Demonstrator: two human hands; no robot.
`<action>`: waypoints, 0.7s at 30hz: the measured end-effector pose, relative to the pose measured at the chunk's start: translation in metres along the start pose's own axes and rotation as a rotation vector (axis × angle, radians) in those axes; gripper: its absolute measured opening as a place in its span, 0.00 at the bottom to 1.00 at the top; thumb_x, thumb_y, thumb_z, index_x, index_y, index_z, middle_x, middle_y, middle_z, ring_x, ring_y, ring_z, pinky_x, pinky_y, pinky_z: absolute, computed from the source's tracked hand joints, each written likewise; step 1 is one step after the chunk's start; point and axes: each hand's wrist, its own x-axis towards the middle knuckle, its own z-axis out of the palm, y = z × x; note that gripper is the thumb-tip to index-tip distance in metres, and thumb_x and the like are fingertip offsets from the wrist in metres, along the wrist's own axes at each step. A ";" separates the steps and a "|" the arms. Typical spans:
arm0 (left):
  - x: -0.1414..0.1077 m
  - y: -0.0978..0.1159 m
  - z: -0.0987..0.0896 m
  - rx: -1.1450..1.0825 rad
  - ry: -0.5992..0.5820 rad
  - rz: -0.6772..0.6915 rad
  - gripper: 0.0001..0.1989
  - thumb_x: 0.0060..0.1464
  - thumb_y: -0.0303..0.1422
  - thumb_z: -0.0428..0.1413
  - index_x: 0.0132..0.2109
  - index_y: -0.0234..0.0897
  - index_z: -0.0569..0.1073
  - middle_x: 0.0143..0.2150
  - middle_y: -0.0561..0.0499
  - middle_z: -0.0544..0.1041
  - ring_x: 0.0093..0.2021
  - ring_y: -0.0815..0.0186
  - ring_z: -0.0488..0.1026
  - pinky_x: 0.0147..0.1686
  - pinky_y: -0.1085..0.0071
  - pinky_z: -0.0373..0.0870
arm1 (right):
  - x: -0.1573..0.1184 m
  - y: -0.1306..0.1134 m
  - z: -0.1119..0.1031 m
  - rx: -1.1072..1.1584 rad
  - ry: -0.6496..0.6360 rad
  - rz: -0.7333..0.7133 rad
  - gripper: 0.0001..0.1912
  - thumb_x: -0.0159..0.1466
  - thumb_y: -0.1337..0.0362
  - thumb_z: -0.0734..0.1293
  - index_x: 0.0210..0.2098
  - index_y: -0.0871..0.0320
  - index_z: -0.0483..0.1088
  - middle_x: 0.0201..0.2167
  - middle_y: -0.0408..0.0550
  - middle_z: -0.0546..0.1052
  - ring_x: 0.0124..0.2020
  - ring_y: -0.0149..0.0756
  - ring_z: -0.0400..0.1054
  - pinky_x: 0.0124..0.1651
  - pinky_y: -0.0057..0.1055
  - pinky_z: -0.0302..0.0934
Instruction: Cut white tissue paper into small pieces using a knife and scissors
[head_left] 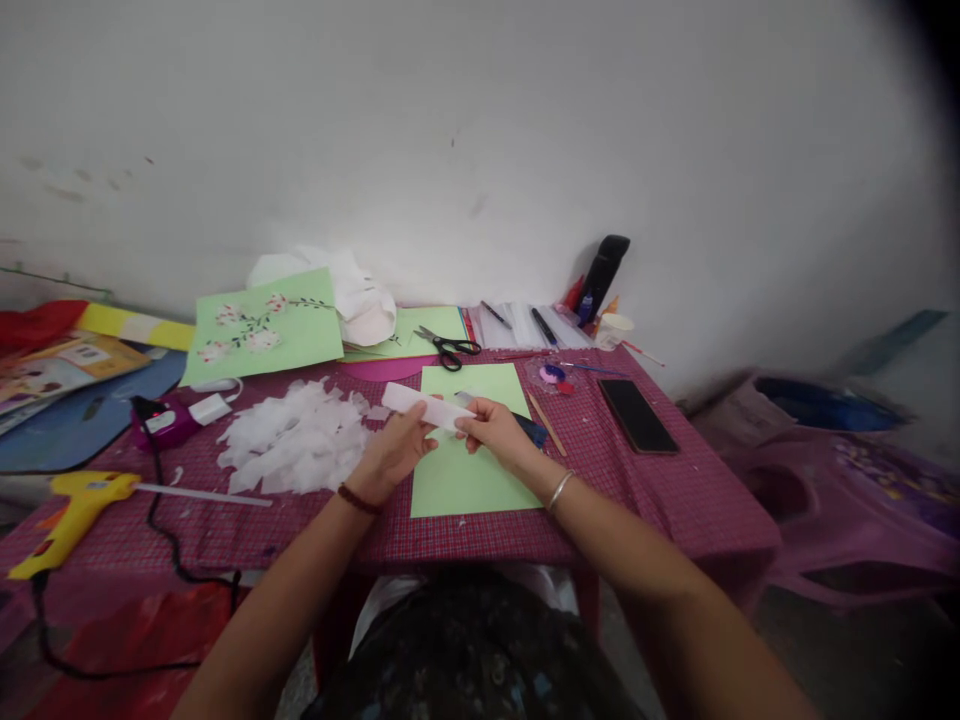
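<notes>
A strip of white paper [444, 413] is stretched between my two hands, above a light green sheet [472, 485]. My left hand [397, 447] pinches it toward the left part, with a length sticking out past the fingers. At its right end my right hand [495, 430] is closed on it. Left of my left hand lies a heap of torn white paper pieces [296, 440]. A dark blue tool [531, 430], perhaps a cutter, lies partly hidden behind my right hand. Black-handled scissors [450, 350] rest beyond the green sheet.
A yellow glue gun [82, 505] with a black cord lies at the left edge. A green sheet with flowers [262, 330] stands tilted at the back. On the right are a phone [637, 415], a wooden stick [547, 425] and a white cup [613, 330].
</notes>
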 end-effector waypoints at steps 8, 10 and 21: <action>0.011 0.016 -0.008 -0.057 0.274 0.136 0.10 0.57 0.21 0.57 0.29 0.34 0.70 0.25 0.57 0.76 0.24 0.77 0.74 0.29 0.83 0.73 | -0.002 -0.024 -0.043 -0.973 0.021 -0.246 0.13 0.62 0.64 0.67 0.46 0.58 0.72 0.38 0.51 0.79 0.40 0.40 0.73 0.44 0.34 0.62; 0.011 0.029 -0.014 -0.082 0.331 0.220 0.10 0.57 0.20 0.57 0.28 0.34 0.70 0.24 0.57 0.76 0.25 0.76 0.75 0.33 0.80 0.76 | -0.004 -0.030 -0.059 -1.258 0.013 -0.168 0.19 0.61 0.62 0.68 0.52 0.59 0.72 0.47 0.59 0.76 0.49 0.48 0.71 0.50 0.37 0.61; 0.012 0.047 -0.026 -0.165 0.412 0.284 0.13 0.56 0.16 0.55 0.26 0.33 0.68 0.20 0.56 0.74 0.23 0.75 0.75 0.34 0.78 0.78 | 0.000 -0.028 -0.082 -1.089 -0.021 0.053 0.15 0.63 0.64 0.62 0.46 0.64 0.72 0.41 0.58 0.79 0.39 0.42 0.74 0.38 0.31 0.65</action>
